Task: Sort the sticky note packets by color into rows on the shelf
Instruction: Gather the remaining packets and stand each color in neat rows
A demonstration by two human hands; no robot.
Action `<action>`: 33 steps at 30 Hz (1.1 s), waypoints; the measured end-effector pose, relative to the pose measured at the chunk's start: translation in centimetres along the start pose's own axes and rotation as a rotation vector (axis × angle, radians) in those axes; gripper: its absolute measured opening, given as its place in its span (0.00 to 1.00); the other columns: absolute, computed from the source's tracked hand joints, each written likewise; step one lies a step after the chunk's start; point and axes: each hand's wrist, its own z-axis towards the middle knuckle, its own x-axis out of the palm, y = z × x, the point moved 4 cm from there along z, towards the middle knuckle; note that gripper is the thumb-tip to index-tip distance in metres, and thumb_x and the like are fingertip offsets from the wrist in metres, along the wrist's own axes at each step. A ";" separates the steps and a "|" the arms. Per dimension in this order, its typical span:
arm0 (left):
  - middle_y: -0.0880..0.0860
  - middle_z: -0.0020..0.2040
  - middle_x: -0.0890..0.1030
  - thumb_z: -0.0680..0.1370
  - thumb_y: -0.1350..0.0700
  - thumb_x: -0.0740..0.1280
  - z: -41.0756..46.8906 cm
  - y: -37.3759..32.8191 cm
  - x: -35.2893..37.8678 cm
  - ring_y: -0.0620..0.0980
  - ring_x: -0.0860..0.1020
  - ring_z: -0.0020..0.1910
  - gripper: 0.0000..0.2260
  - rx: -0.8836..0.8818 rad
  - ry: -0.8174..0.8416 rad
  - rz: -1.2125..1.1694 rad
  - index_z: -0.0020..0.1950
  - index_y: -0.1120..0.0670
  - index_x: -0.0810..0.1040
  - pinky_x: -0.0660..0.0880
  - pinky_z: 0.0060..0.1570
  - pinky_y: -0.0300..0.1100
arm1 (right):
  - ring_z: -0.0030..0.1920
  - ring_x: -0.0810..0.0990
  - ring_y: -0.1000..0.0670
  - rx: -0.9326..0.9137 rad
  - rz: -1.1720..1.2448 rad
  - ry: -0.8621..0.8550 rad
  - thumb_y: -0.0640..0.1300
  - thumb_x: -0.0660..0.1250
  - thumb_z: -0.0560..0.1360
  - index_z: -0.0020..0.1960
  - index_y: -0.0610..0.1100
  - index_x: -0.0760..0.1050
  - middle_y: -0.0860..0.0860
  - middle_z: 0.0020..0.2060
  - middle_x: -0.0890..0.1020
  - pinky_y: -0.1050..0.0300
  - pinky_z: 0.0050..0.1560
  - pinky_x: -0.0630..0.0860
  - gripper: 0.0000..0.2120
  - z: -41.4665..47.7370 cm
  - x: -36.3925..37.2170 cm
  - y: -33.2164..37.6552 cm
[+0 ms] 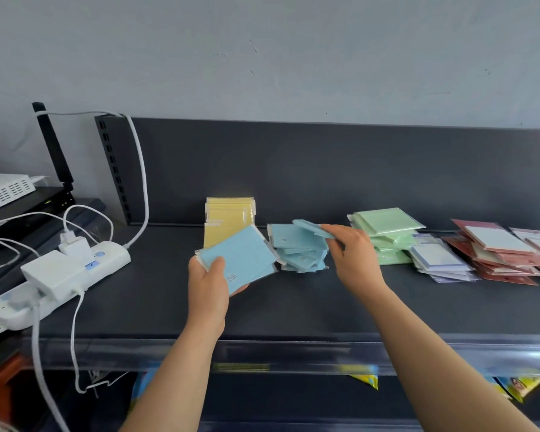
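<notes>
light: soft, even, dim-ish | shadows: faint | blur: bottom edge smeared | distortion: wide-angle bowing

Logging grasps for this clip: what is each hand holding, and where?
Left hand grips a blue packet stack by its near-left corner, thumb on top. Right hand pinches a single blue packet by its right edge, above the blue pile.

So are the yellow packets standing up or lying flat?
Standing: the yellow packets rise on edge in front of the back panel.
</notes>
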 end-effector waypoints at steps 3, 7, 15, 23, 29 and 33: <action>0.49 0.53 0.78 0.82 0.61 0.59 -0.1 -0.2 0.4 0.47 0.79 0.52 0.08 0.002 0.012 0.007 0.60 0.53 0.68 0.80 0.39 0.46 | 0.56 0.76 0.47 0.021 -0.019 -0.057 0.38 0.59 0.79 0.63 0.47 0.78 0.52 0.58 0.79 0.57 0.52 0.71 0.15 -0.4 -1.3 -0.4; 0.49 0.52 0.78 0.81 0.61 0.59 -0.3 0.1 1.2 0.47 0.79 0.50 0.08 -0.009 0.037 0.051 0.60 0.53 0.70 0.80 0.40 0.47 | 0.54 0.78 0.47 0.110 -0.077 -0.025 0.33 0.61 0.76 0.62 0.42 0.78 0.49 0.60 0.78 0.61 0.51 0.69 0.18 -2.1 -2.5 -1.6; 0.50 0.51 0.78 0.81 0.60 0.59 -0.2 0.4 2.4 0.48 0.78 0.50 0.07 -0.009 0.040 0.093 0.58 0.52 0.71 0.79 0.42 0.46 | 0.50 0.75 0.42 0.306 -0.201 0.112 0.32 0.56 0.75 0.58 0.42 0.75 0.46 0.57 0.76 0.53 0.47 0.73 0.16 -5.2 -2.9 -3.9; 0.52 0.54 0.79 0.80 0.60 0.60 0.4 0.5 1.8 0.49 0.79 0.51 0.10 -0.033 0.010 0.093 0.62 0.54 0.70 0.79 0.37 0.45 | 0.54 0.77 0.44 0.334 -0.323 0.091 0.36 0.58 0.75 0.60 0.46 0.77 0.47 0.54 0.81 0.55 0.47 0.72 0.18 -3.9 -3.5 -1.6; 0.53 0.54 0.79 0.80 0.60 0.60 0.7 0.2 1.3 0.50 0.79 0.51 0.10 -0.022 0.004 0.110 0.62 0.54 0.71 0.79 0.38 0.46 | 0.42 0.78 0.47 0.451 0.066 0.115 0.56 0.65 0.75 0.52 0.40 0.73 0.49 0.39 0.80 0.55 0.40 0.72 0.19 0.2 0.0 1.6; 0.52 0.54 0.79 0.81 0.59 0.59 0.8 0.3 1.0 0.48 0.79 0.50 0.10 -0.011 0.008 0.128 0.61 0.54 0.71 0.78 0.37 0.43 | 0.27 0.64 0.49 0.614 0.214 0.134 0.49 0.71 0.71 0.34 0.43 0.64 0.50 0.26 0.66 0.58 0.30 0.60 0.18 1.2 1.1 1.4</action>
